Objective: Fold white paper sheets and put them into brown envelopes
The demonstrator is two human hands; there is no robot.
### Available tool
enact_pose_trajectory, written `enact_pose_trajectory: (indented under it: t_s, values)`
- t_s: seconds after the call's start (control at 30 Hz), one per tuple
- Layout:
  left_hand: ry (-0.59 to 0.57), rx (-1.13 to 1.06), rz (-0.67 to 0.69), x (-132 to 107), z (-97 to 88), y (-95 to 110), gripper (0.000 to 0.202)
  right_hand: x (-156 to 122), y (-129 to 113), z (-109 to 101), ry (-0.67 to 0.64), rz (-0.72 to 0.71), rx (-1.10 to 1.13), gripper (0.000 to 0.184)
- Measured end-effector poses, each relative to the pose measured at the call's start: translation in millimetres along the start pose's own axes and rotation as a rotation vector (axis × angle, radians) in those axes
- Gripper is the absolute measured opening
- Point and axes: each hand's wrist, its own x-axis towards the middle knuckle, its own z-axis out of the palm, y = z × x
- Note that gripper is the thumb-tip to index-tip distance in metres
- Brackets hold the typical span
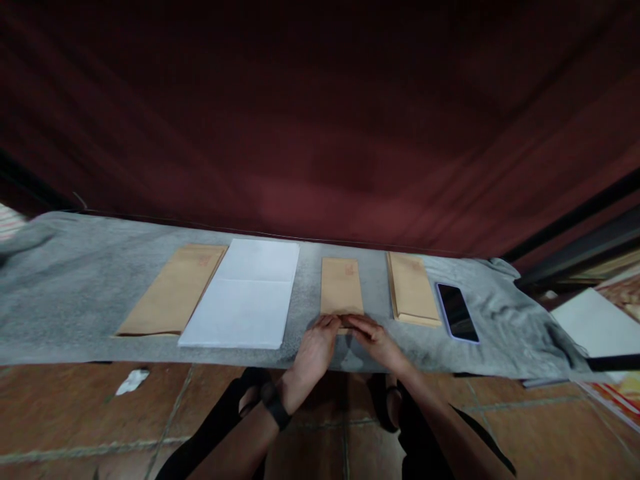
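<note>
A brown paper envelope (341, 287) with small red print near its far end lies on the grey cloth in front of me. Both hands are at its near end, where the flap (345, 323) is partly hidden under my fingers. My left hand (319, 341), with a dark band on the wrist, has its fingers closed on the left side of that end. From the right, my right hand (376, 339) holds the same edge with fingers pressed together. The fingertips of both hands nearly meet over the fold.
On the left lie a stack of brown envelopes (173, 290) and white paper sheets (245, 303) with a crease across them. To the right are more envelopes (413, 290) and a phone (457, 312). A dark red cloth (320, 153) hangs behind the grey cloth (125, 243).
</note>
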Motion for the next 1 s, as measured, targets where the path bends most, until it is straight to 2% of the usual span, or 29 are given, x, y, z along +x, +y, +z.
enact_pose_trajectory:
  t_s: [0.17, 0.3, 0.5, 0.67, 1.0]
  values:
    - [0.037, -0.039, 0.008, 3, 4.3, -5, 0.033, -6, -15, 8, 0.052, -0.053, -0.340, 0.045]
    - [0.083, -0.049, -0.027, 4, 12.0, -9, 0.036, -18, -38, 22, 0.030, -0.060, -0.552, 0.043]
    - [0.093, 0.037, -0.003, 2, 19.8, -13, 0.041, -32, -52, 32, -0.029, -0.060, -0.651, 0.050]
    - [0.108, 0.162, 0.063, -2, 13.2, -6, 0.043, -33, -50, 23, 0.000, -0.036, -0.722, 0.045]
    - [0.037, 0.436, 0.174, -8, 6.7, 9, 0.028, -39, -45, 9, 0.040, -0.041, -0.767, 0.041]
